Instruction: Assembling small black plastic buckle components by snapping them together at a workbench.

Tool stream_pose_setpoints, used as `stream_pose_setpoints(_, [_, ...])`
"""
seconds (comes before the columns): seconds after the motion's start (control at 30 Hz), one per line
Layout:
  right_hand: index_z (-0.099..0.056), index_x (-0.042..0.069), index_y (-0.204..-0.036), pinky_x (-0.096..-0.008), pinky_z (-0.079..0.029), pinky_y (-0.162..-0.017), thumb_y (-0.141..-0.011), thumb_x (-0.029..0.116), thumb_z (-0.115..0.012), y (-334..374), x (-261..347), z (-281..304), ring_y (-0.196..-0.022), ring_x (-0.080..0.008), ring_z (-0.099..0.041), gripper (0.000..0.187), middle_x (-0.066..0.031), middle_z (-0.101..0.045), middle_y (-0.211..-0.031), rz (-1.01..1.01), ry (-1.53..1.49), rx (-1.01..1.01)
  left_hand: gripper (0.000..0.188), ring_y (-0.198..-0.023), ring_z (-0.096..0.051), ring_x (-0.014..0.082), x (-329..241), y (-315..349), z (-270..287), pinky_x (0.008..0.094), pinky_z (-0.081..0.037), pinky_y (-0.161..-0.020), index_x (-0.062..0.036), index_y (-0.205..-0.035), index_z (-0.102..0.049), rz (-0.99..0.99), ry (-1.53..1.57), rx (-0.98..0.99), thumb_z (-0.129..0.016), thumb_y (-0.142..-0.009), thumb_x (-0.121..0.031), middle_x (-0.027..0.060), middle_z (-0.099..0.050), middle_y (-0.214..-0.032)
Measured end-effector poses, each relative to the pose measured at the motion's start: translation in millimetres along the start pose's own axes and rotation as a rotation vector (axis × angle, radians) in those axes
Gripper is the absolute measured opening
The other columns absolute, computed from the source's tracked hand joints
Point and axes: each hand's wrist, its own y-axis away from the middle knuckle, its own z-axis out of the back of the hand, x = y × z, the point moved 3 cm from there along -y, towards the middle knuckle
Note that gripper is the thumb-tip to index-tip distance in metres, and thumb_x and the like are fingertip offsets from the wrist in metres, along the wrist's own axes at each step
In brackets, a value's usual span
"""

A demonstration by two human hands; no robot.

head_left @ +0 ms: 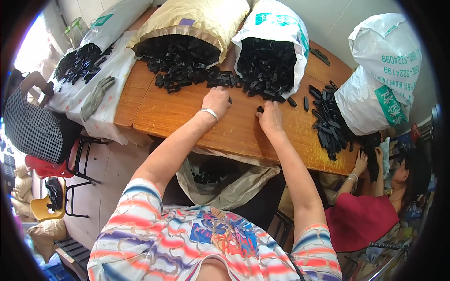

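My left hand [217,103] is over the wooden table, just in front of a spilled row of black plastic parts [176,82]. Its fingers are closed, and a small black plastic part [230,100] shows at their tips. A little to the right, my right hand [271,118] is pinched on another small black plastic part [260,109]. That hand is just below the mouth of a white sack [302,61] lying on its side, from which black parts [267,65] spill. Left of it lies a tan paper sack [201,16], also full of black parts.
Below the table's front edge [225,150], an open sack [234,194] holds black parts. On the right are a pile of longer black parts [328,126], a white sack [375,93] and a co-worker in red [361,215]. Another person [35,122] sits left, near a grey glove [96,98].
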Motion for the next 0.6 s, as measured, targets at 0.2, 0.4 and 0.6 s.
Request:
stream_pose_setpoints(0.2, [-0.067, -0.002, -0.091, -0.0415, -0.053, -0.072, -0.079, 0.017, -0.077, 22, 5, 20, -0.079, -0.0323, -0.067, 0.024, -0.0190, -0.068, -0.086, -0.067, -0.202, 0.080, 0.027, -0.087, -0.069, 0.0194, 1, 14, 6, 0.0303, -0.056, -0.078, 0.0013, -0.107, -0.065, 0.301, 1.143, 0.248, -0.073, -0.087, -0.014, 0.0074, -0.069, -0.103])
stream_pose_setpoints(0.4, [-0.069, 0.000, -0.107, -0.0281, -0.052, -0.070, -0.083, 0.006, -0.073, 41, 56, 35, -0.078, -0.0159, -0.064, 0.025, -0.0090, -0.066, -0.097, -0.084, -0.885, -0.021, 0.029, -0.091, -0.066, 0.0110, -13, 43, 12, 0.0254, -0.057, -0.078, -0.0018, -0.115, -0.062, 0.256, 1.575, 0.234, -0.070, -0.091, -0.013, 0.0036, -0.068, -0.105])
stream_pose_setpoints(0.6, [-0.070, 0.000, -0.104, -0.0281, -0.052, -0.068, -0.081, 0.006, -0.075, 45, 72, 49, -0.074, -0.0154, -0.064, 0.024, -0.0083, -0.065, -0.092, 0.034, -0.822, -0.096, 0.026, -0.096, -0.064, 0.0112, -15, 54, 17, 0.0259, -0.056, -0.084, -0.0016, -0.116, -0.062, 0.146, 1.654, 0.257, -0.068, -0.092, -0.009, 0.0032, -0.066, -0.109])
